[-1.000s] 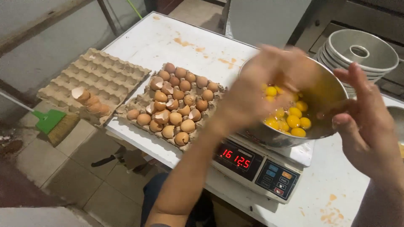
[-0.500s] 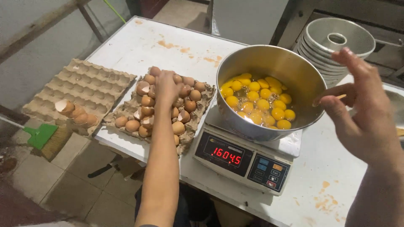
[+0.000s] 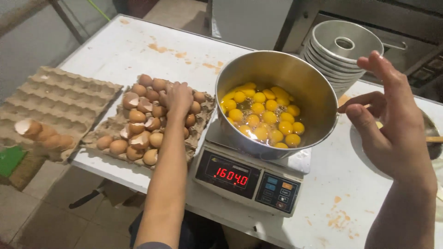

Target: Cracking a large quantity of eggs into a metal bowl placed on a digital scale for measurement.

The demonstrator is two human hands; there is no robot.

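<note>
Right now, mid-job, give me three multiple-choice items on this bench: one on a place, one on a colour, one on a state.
1. Where does the steel bowl stand?
A. on the digital scale
B. on the egg tray
C. on the floor

2. What colour are the scale's lit digits?
A. green
B. red
C. blue

3. How is the right hand?
A. gripping a spoon
B. fist on table
C. open, raised, empty

Answers: 1 A, the bowl sits on the scale's platform. 2 B, the display glows red. 3 C, fingers spread beside the bowl; the left hand is on the eggs.
</note>
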